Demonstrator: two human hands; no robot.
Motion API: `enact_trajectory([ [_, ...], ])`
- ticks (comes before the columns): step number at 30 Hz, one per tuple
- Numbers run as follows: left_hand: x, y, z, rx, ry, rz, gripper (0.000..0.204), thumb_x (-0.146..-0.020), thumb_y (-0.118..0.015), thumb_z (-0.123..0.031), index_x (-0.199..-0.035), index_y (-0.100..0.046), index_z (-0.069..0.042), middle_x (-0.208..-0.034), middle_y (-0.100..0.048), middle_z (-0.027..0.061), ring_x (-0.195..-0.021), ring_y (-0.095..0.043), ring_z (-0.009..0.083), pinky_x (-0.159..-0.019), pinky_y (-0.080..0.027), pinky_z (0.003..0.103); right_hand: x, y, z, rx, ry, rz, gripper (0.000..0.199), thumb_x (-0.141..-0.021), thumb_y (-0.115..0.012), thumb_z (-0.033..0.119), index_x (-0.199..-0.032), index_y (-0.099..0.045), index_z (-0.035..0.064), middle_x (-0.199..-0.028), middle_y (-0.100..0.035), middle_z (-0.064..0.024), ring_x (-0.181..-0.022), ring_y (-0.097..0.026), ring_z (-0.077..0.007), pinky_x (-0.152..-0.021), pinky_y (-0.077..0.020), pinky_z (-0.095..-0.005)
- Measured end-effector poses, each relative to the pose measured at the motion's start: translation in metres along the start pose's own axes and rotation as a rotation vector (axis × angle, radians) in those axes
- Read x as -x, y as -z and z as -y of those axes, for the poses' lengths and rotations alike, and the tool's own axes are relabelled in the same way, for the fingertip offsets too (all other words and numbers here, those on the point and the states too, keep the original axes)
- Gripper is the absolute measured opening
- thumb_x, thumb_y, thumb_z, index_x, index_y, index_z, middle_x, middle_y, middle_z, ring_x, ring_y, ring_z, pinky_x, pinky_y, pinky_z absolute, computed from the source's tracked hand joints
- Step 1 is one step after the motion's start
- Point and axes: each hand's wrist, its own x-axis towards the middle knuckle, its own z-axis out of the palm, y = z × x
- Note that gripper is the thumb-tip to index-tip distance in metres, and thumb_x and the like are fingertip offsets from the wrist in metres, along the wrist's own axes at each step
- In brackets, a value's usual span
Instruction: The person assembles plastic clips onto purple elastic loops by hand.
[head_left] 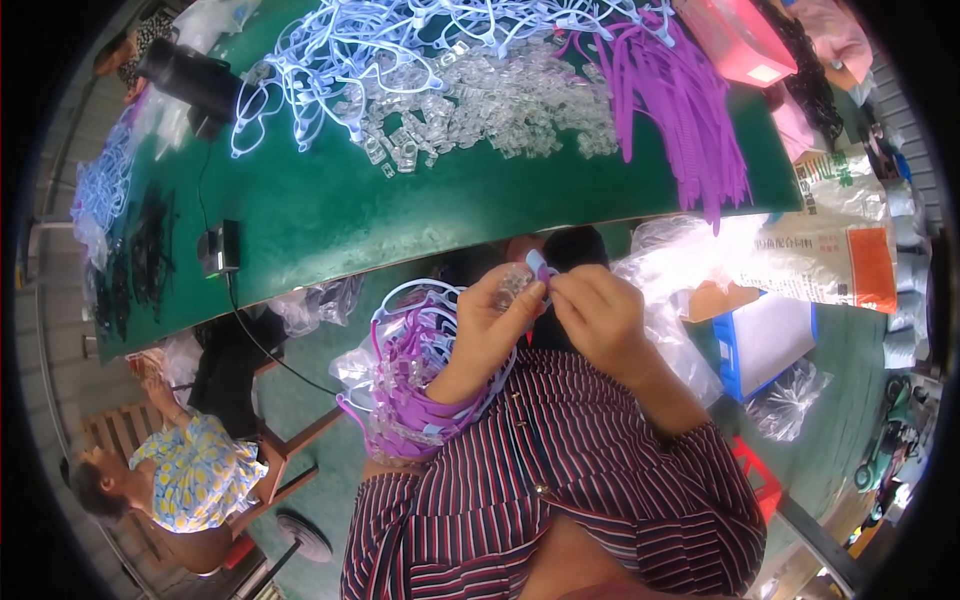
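My left hand is closed around several clear plastic buckles in its palm. Between the fingertips of both hands is the light-blue end of a frame piece, with a bit of purple strap against it. My right hand pinches the strap from the other side; its fingertips partly hide the join. Over my left forearm hangs a thick bunch of purple straps joined to light-blue frames that look like swim goggle frames, with clear buckles among them.
On the green table ahead lie a tangle of light-blue frames, a heap of clear buckles and long purple straps. A pink bin stands at far right. A cable runs down left, near a seated person.
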Motion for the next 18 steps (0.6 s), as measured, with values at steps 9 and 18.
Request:
enact_trajectory([
  [9, -0.002, 0.004, 0.007, -0.025, 0.038, -0.036, 0.014, -0.083, -0.06, -0.007, -0.093, -0.059, 0.002, -0.072, -0.059, 0.0009, -0.062, -0.054, 0.0045, -0.054, -0.043, 0.018, 0.014, -0.008, 0.002, -0.785, -0.779, 0.142, 0.016, -0.083, -0.059, 0.003, -0.097, -0.056, -0.0028, -0.082, -0.06, -0.0066, -0.066, -0.058, -0.0104, -0.062, -0.0465, -0.0212],
  [18, -0.004, 0.005, 0.015, -0.28, -0.183, -0.06, 0.015, -0.077, -0.063, -0.003, -0.09, -0.06, 0.003, -0.073, -0.059, 0.0071, -0.06, -0.056, 0.0104, -0.052, -0.042, 0.023, 0.02, -0.009, -0.008, -1.102, -0.96, 0.184, 0.014, -0.088, -0.054, 0.008, -0.097, -0.055, -0.0031, -0.075, -0.058, -0.0035, -0.061, -0.053, -0.0072, -0.057, -0.0436, -0.0191],
])
